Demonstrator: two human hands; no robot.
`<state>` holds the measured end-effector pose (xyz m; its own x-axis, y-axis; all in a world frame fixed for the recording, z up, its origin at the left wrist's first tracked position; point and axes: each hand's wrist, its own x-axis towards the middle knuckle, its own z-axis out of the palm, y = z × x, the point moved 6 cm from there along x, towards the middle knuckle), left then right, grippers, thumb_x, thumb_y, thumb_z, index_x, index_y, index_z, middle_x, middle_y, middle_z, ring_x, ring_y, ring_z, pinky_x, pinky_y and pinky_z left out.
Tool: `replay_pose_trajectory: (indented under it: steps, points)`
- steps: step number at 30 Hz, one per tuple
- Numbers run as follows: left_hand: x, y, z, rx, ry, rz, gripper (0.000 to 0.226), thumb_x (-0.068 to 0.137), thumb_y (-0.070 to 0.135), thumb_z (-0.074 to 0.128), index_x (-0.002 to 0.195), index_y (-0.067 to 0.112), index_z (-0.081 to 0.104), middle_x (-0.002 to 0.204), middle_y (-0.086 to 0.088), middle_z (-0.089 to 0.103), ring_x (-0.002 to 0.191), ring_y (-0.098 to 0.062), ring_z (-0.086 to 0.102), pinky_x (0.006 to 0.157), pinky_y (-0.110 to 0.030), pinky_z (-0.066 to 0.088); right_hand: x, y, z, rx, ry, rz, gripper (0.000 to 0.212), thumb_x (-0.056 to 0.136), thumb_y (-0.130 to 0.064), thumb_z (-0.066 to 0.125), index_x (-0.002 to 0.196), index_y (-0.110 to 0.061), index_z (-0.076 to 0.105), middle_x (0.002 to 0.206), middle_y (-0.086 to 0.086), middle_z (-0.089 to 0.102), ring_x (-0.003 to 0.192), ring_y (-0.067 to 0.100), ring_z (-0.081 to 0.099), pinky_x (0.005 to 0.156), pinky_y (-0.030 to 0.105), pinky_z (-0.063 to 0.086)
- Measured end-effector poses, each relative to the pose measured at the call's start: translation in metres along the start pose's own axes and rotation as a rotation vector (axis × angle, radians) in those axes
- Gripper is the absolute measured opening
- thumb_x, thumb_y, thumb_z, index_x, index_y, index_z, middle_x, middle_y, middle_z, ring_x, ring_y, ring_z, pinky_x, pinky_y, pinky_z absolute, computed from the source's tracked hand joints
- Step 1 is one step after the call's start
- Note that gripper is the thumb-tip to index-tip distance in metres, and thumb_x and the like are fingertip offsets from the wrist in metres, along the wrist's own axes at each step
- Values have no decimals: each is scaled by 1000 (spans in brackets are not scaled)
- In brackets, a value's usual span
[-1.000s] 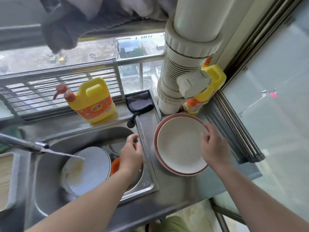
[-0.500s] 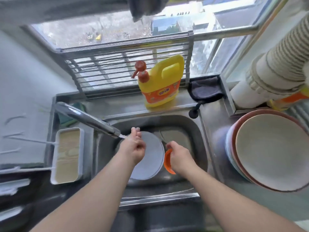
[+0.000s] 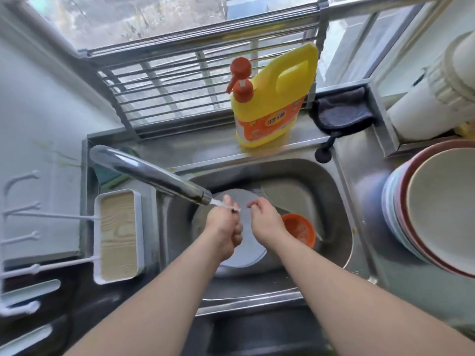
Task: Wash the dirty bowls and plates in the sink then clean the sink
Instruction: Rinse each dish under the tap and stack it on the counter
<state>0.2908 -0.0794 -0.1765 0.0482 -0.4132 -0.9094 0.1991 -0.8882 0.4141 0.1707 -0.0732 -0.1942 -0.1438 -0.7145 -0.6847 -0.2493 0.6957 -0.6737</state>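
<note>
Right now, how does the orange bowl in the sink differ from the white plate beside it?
The orange bowl is deep; the white plate is flat. The bowl is smaller, the plate wider. The bowl lies uncovered right of the right hand; both hands, including the left hand, hover over the plate. Both sit inside the sink.

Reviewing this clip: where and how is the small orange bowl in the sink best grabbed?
Probably by its rim: the orange bowl sits open side up at the right of the sink. Come from above with the right hand, thumb inside, fingers outside.
</note>
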Motion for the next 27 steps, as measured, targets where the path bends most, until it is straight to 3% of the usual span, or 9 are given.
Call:
replay_pose_trajectory:
  steps: [2, 3, 6, 10, 14, 16, 19, 22, 27]
  points:
    - [3, 2, -18, -5, 73, 54, 22, 110, 28, 38, 97, 21, 55, 57, 6, 31, 42, -10, 23, 38, -20, 17, -7, -14, 14, 291, -79, 96, 28, 109, -19, 30, 114, -27, 56, 69, 2, 51, 52, 15, 42, 47, 26, 33]
    - [3, 2, -27, -24, 92, 71, 21, 108, 20, 36, 105, 20, 57, 59, 5, 35, 42, -9, 25, 37, -20, 19, -11, -23, 19, 404, -128, 133, 31, 109, -14, 27, 119, -26, 54, 62, 1, 46, 46, 13, 34, 44, 24, 27]
    - [2, -1, -55, -75, 122, 93, 35, 105, 3, 29, 123, 17, 56, 72, -2, 44, 43, -8, 27, 34, -19, 22, -21, -52, 26, 621, -233, 191, 41, 102, 5, 23, 120, -18, 51, 65, 1, 42, 45, 9, 27, 40, 22, 21]
    - [-13, 0, -68, -140, 66, 75, 42, 100, -12, 32, 130, 6, 55, 76, -6, 46, 49, -8, 34, 35, -17, 28, -37, -79, 27, 759, -309, 200, 40, 100, 14, 25, 95, -15, 51, 74, 4, 41, 52, 9, 33, 41, 17, 29]
    - [-38, 14, -61, -355, -24, 66, 23, 107, -2, 50, 125, 8, 62, 87, -8, 65, 55, -8, 59, 45, -15, 48, -58, -96, 15, 702, -302, -18, 22, 96, 12, 61, 101, -9, 64, 83, 5, 62, 68, 13, 58, 66, 20, 52]
    - [-51, 25, -53, -455, -79, 32, 14, 106, 12, 58, 116, 6, 67, 84, -4, 69, 51, -2, 62, 41, -10, 44, -70, -105, 7, 605, -259, -86, 11, 98, 3, 66, 95, -8, 67, 75, 5, 64, 64, 13, 57, 63, 21, 52]
    - [-65, 39, -39, -526, -74, -25, 24, 103, 29, 65, 89, 9, 67, 69, 4, 60, 37, 0, 51, 32, -8, 34, -80, -112, -5, 324, -148, -163, 28, 105, -24, 62, 78, -15, 66, 59, -1, 58, 56, 15, 47, 58, 30, 44]
    - [-78, 50, -17, -471, -155, -103, 43, 106, 41, 59, 73, 15, 51, 45, 11, 40, 27, -1, 31, 26, -11, 24, -90, -110, -25, 146, -19, -178, 51, 105, -51, 51, 69, -18, 63, 60, -3, 54, 63, 18, 47, 63, 35, 39]
    - [-99, 58, 21, -392, -402, -118, 61, 108, 56, 39, 58, 23, 34, 53, 6, 18, 45, -10, 12, 39, -21, 12, -113, -92, -63, 51, 143, -163, 47, 110, -42, 43, 71, -17, 52, 66, -3, 51, 65, 17, 46, 65, 36, 39]
